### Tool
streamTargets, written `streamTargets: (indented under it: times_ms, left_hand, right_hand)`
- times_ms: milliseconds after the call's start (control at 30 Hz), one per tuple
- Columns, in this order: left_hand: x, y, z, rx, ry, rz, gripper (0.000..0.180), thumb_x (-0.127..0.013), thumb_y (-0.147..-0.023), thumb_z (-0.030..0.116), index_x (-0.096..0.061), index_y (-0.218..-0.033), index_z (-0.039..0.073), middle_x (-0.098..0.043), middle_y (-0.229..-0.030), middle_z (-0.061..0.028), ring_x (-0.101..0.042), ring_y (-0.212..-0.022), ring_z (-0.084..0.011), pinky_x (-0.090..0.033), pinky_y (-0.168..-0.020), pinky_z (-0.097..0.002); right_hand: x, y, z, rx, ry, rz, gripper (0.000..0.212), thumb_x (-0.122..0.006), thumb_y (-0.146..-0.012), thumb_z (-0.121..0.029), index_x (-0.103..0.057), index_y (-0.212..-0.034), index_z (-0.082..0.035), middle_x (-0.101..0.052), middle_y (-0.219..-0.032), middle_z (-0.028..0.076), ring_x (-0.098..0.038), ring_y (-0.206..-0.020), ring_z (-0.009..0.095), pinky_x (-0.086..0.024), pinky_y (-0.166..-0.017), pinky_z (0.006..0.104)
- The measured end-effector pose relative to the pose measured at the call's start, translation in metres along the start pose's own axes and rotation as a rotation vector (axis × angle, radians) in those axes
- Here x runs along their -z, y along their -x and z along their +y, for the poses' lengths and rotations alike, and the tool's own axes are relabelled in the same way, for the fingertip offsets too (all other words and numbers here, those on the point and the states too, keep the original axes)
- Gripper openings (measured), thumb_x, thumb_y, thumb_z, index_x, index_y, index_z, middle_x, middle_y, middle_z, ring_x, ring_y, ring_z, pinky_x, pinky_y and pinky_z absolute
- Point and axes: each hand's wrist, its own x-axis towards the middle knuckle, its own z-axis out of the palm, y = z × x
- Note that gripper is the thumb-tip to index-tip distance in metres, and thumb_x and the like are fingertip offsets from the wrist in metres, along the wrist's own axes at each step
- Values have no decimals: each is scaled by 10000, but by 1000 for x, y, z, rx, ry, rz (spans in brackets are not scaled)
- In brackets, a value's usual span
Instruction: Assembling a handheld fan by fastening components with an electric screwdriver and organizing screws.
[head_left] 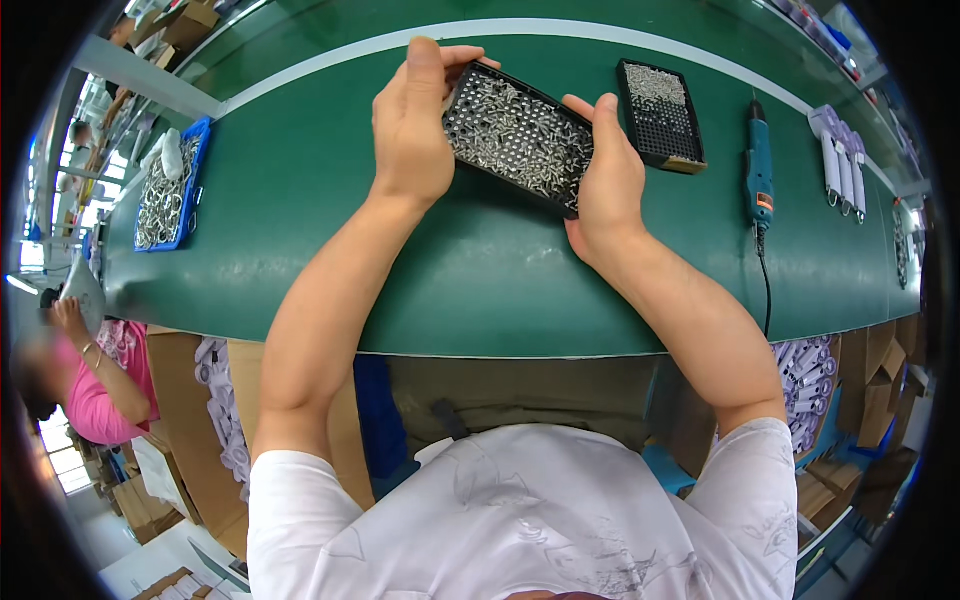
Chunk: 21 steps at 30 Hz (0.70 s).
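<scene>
Between my hands, above the green table, is a black perforated tray [510, 183] strewn with small loose silver screws [540, 143]. It tilts down toward the right. My left hand [413, 130] grips its left end, the thumb along the side. At the right end my right hand [612, 180] is closed on it, with fingers behind and underneath, partly hidden. To the right of my right hand lies a second black tray [668, 135], where screws gather at the far end and rows of holes show nearer me.
A teal electric screwdriver [760, 170] with a black cord lies on the green table [480, 290]. White-and-purple handled parts [840, 165] sit farther right. On the left stands a blue basket [190, 235] of metal rings. Cardboard boxes [195, 420] flank me below; a person in pink [110, 380] is at far left.
</scene>
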Motion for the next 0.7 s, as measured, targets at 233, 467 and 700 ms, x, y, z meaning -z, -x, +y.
streamTargets:
  times_ms: [233,467,700]
  left_hand:
    - [0,3,-1,-19,-2,-4,738,-356,-1105,580,-637,-1166,-99,-719,-1083,-163,-677,-985,-187,-533,-919,-319]
    - [-2,0,0,-11,-16,1,738,-353,-1105,581,-638,-1169,-97,-719,-1074,-158,-674,-980,-184,-532,-916,-325]
    - [-1,3,3,-10,-4,1,745,-356,-1103,585,-635,-1165,-103,-720,-1082,-165,-683,-984,-194,-532,-926,-323]
  right_hand:
    - [-1,3,-4,-49,-39,-26,612,-460,-1090,-537,-588,-1340,7,-653,-1225,115,-632,-1090,180,-515,-958,341]
    - [-3,2,-2,-14,-18,-16,586,-446,-1104,-499,-583,-1359,11,-689,-1193,127,-686,-1029,190,-572,-904,353]
    - [-3,2,-2,-24,-10,-27,573,-459,-1101,-499,-587,-1357,-3,-675,-1221,124,-670,-1064,191,-559,-927,363]
